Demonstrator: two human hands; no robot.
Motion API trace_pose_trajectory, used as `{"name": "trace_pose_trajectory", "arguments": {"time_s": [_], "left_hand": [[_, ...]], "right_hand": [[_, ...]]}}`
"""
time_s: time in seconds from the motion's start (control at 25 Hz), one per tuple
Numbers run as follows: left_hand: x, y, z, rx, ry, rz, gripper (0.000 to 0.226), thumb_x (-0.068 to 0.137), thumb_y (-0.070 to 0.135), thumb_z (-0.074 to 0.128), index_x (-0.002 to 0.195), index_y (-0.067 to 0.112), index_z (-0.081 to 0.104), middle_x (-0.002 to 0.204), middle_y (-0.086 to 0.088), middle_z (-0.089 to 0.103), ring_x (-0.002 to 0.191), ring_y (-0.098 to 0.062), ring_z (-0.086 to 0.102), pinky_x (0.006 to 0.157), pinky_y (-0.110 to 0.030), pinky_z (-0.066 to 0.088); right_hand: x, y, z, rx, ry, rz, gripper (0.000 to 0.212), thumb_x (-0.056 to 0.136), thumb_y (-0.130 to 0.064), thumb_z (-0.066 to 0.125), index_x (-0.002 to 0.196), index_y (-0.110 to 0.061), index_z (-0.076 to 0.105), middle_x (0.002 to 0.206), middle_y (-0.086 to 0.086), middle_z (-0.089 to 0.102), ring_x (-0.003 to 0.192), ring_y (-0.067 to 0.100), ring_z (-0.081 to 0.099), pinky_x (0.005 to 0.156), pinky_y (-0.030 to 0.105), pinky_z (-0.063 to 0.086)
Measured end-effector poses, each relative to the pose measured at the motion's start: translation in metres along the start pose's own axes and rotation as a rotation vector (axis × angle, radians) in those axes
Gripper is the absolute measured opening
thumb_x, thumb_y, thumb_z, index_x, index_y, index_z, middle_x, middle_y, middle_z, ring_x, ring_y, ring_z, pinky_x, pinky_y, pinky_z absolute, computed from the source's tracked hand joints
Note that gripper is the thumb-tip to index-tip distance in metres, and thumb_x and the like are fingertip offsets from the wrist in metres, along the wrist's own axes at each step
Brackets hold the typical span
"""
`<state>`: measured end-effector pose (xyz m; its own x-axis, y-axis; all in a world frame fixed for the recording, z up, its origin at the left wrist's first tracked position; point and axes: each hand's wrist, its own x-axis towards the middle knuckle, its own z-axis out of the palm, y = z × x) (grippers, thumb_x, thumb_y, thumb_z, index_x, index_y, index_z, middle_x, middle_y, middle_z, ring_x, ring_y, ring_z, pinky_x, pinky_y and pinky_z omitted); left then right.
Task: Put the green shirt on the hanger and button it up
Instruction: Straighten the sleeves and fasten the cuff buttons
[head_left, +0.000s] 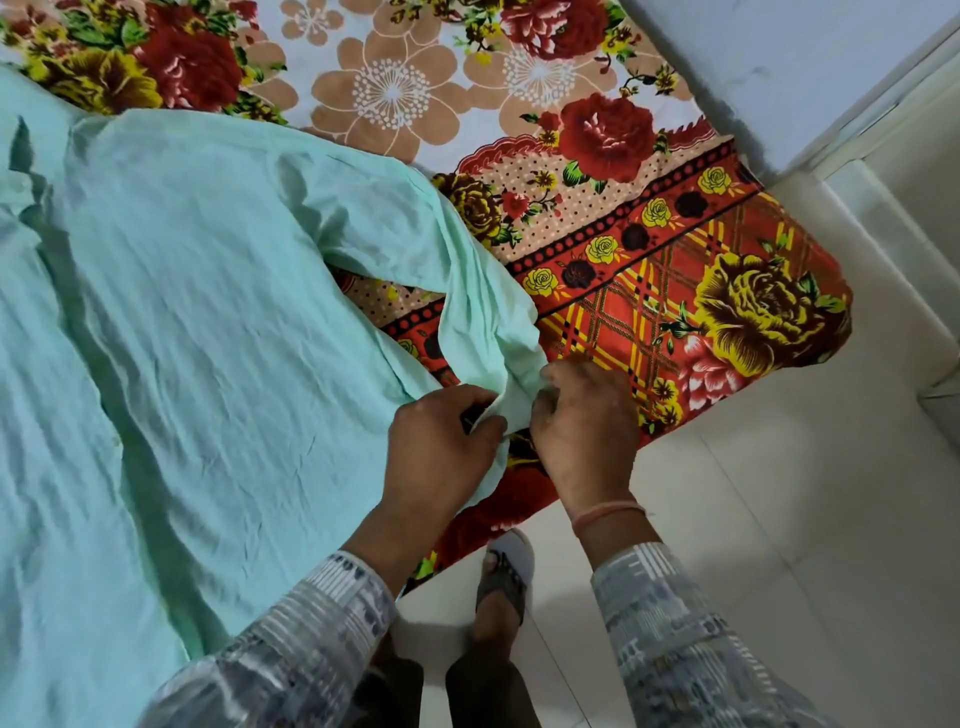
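Observation:
The green shirt (182, 322) lies spread flat over the bed and fills the left half of the head view. One sleeve (467, 291) runs down to the bed's near edge. My left hand (441, 447) and my right hand (587, 421) both pinch the sleeve's cuff (514, 400) between them, fingers closed on the fabric. Whether a button is between the fingers is hidden. No hanger is in view.
A floral bedcover (649, 249) in red, yellow and tan covers the bed, whose corner ends at the right. White floor tiles (753, 519) lie below it. My sandalled foot (504, 571) stands on the floor by the bed edge. A pale wall (779, 62) rises at the top right.

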<state>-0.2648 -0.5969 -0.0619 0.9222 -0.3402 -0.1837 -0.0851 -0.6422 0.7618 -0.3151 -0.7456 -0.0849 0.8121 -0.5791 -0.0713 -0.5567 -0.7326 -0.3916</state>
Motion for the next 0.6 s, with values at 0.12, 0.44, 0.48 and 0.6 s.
{"name": "trace_pose_trajectory", "arguments": {"time_s": [0.12, 0.44, 0.48, 0.6], "left_hand": [[-0.001, 0.0, 0.004, -0.02, -0.069, -0.015, 0.04, 0.083, 0.016, 0.085, 0.123, 0.023, 0.079, 0.111, 0.007, 0.081, 0.098, -0.009, 0.074, 0.091, -0.026, 0.059], [0.0, -0.001, 0.016, -0.243, -0.125, -0.241, 0.019, 0.097, 0.018, 0.074, 0.112, 0.024, 0.084, 0.106, 0.014, 0.081, 0.1, 0.001, 0.073, 0.098, -0.035, 0.06], [0.001, -0.001, 0.016, -0.181, -0.107, -0.218, 0.02, 0.094, 0.021, 0.079, 0.112, 0.025, 0.083, 0.103, 0.014, 0.08, 0.094, 0.005, 0.072, 0.095, -0.031, 0.06], [-0.003, 0.001, 0.021, 0.021, -0.11, -0.037, 0.049, 0.074, 0.043, 0.094, 0.116, 0.023, 0.077, 0.098, 0.008, 0.074, 0.085, -0.007, 0.07, 0.08, -0.028, 0.058]], "right_hand": [[0.002, 0.008, -0.004, -0.003, -0.129, -0.025, 0.054, 0.085, -0.03, 0.077, 0.135, -0.018, 0.064, 0.134, 0.008, 0.058, 0.126, 0.033, 0.051, 0.098, 0.047, 0.056], [-0.004, 0.033, -0.005, 0.26, -0.049, -0.141, 0.036, 0.086, 0.003, 0.068, 0.119, -0.012, 0.073, 0.117, 0.007, 0.062, 0.11, 0.027, 0.063, 0.094, 0.043, 0.057], [-0.004, 0.033, -0.004, 0.296, -0.028, -0.136, 0.029, 0.092, -0.001, 0.067, 0.118, -0.012, 0.076, 0.113, 0.006, 0.065, 0.106, 0.025, 0.065, 0.094, 0.042, 0.057], [-0.005, 0.03, -0.002, 0.375, 0.038, -0.093, 0.026, 0.097, -0.008, 0.071, 0.119, -0.018, 0.081, 0.114, 0.003, 0.064, 0.107, 0.021, 0.064, 0.095, 0.033, 0.057]]}}
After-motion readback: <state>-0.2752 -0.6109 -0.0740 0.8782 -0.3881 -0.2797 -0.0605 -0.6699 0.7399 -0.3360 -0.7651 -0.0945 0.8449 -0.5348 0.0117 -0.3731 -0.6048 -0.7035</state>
